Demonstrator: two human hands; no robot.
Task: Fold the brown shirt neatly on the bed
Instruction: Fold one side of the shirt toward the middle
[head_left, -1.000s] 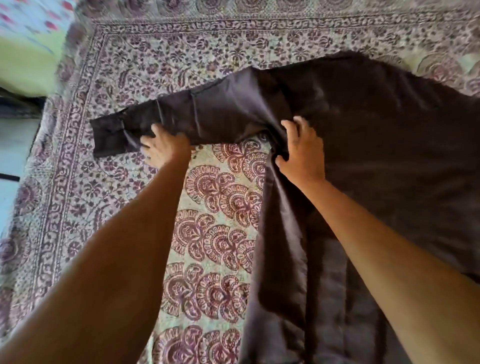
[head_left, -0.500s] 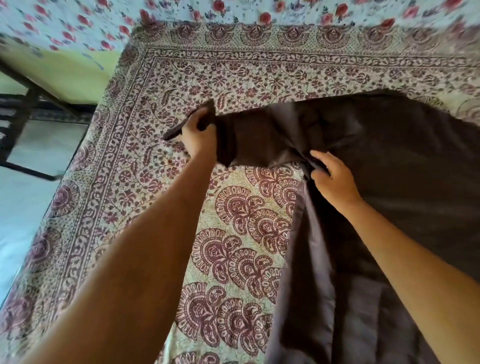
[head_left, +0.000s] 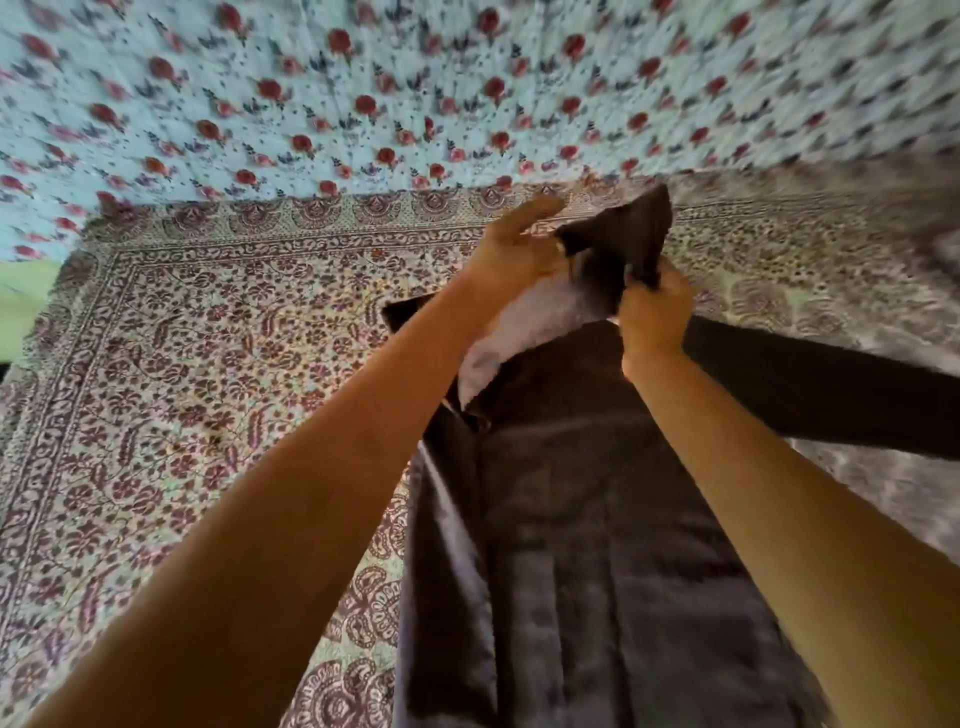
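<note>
Brown shirt (head_left: 597, 571) lies lengthwise on the bed (head_left: 208, 364), its body running from the near edge up toward the far edge, somewhat right of the middle. The cloth there lies flat, with long creases down its length and a folded strip along its left side. One sleeve (head_left: 831, 384) stretches flat across the bedspread toward the right edge. The other sleeve, the raised sleeve (head_left: 618, 244), is lifted off the bed and held up between both hands above the shirt's upper part, near the far edge.

The right hand (head_left: 654, 312) grips the dark end of the raised sleeve, its fingers (head_left: 670, 283) curled tightly round a bunch of the cloth. The left hand (head_left: 511, 254) is just beside it on the left, its fingers (head_left: 540, 208) stretched out toward the far edge. The sleeve cloth lies against its palm and hangs down below the wrist in a pale, brightly lit fold. The thumb is hidden, so it cannot be told whether this hand pinches the cloth or only carries it. Both forearms reach in from the near edge.

The bedspread is printed with maroon flowers and paisley inside a patterned border. Beyond the far edge hangs or lies a blue flowered cloth (head_left: 363, 78) with red blooms, blurred.
</note>
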